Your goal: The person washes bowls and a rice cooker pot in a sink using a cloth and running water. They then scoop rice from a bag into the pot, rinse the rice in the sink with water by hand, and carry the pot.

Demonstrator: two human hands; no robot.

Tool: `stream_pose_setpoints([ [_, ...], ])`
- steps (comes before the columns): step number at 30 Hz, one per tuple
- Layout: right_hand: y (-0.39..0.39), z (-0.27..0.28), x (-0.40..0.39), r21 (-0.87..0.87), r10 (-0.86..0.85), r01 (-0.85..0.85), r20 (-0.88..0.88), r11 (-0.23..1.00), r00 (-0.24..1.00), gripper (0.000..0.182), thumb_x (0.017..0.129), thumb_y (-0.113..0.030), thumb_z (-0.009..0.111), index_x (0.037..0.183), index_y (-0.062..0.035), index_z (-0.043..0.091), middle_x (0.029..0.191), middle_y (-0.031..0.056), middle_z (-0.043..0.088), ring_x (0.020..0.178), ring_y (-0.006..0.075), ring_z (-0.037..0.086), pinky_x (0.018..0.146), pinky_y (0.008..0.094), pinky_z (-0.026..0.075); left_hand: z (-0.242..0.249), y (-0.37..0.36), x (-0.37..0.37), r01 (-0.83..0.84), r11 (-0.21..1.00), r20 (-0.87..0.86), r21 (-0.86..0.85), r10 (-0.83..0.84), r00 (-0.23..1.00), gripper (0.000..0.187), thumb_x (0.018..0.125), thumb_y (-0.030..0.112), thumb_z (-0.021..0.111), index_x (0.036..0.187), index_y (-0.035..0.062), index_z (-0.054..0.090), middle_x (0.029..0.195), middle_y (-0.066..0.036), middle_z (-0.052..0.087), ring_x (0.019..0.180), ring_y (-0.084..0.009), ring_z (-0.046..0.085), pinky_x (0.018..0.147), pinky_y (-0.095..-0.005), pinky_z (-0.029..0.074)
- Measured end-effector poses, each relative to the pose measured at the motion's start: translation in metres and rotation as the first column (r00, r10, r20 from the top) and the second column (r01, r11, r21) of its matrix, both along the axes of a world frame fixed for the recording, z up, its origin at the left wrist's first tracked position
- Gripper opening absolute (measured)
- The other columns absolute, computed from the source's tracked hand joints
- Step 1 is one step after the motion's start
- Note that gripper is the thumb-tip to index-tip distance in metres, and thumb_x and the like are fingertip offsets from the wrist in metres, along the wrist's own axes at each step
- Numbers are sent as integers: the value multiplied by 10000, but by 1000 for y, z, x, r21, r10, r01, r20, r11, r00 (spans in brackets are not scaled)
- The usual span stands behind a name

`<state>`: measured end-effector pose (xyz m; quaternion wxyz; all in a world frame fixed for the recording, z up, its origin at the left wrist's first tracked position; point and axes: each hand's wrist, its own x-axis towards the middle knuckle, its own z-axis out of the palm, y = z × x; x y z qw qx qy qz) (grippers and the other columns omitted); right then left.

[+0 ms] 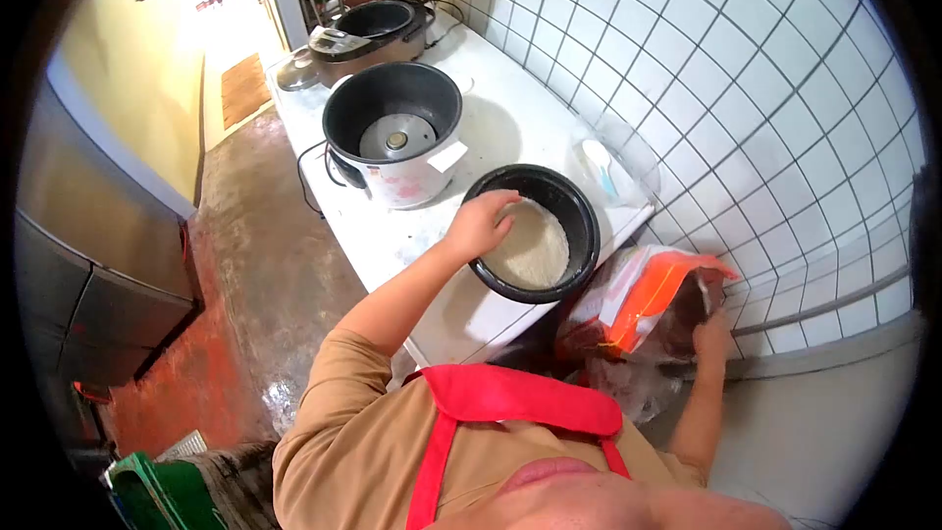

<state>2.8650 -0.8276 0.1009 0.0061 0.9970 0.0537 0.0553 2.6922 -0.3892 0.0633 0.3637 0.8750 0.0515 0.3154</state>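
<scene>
A black inner pot (pixel 587 221) with white grains (pixel 535 250) in it stands near the counter's front corner. My left hand (pixel 481 224) rests over its left rim, fingers bent inward over the grains; whether they pinch anything is hidden. At the right, my right hand (pixel 713 336) is closed on the edge of an orange and white plastic bag (pixel 643 299), which gapes open beside the counter. Behind the pot stands a white rice cooker (pixel 407 182) with its lid off and a heating plate showing inside.
A second rice cooker (pixel 368 51) with a raised lid stands at the counter's far end, by a glass lid (pixel 294 72). Near the tiled wall (pixel 726 88), a clear container (pixel 628 172) holds a white scoop. A green bin (pixel 162 496) stands at the lower left.
</scene>
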Motion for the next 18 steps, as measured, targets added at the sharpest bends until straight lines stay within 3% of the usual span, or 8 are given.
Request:
stream_pose_setpoints([
  [3,28,-53,60,-118,146,-168,-175,979,974,374,755,-182,544,1055,39,505,930,238,602,903,405,572,782,430,474,-2,-1,-2,-12,998,22,68,10,1000,298,729,86,583,1024,49,570,1080,-133,577,1007,-303,537,874,-359,433],
  [7,53,-78,84,26,435,-434,-49,901,899,277,756,-152,547,985,4,539,889,230,605,861,369,597,749,404,494,2,-6,-4,-22,995,0,98,22,1000,298,717,72,580,1013,46,561,1044,-141,580,986,-317,536,854,-377,437],
  [14,29,-205,119,84,430,-422,-180,903,885,267,752,-132,550,983,0,546,895,206,603,863,344,594,757,401,493,2,-6,-2,-31,983,-73,182,45,996,327,711,82,591,1034,52,553,1076,-121,571,1014,-295,528,871,-372,433],
  [18,27,-231,120,147,400,-374,-254,916,881,262,749,-121,551,982,-2,550,898,192,602,865,330,592,761,399,493,2,-6,-2,-19,981,-55,192,30,998,328,700,73,597,1024,49,553,1069,-124,570,1009,-302,528,866,-373,437],
])
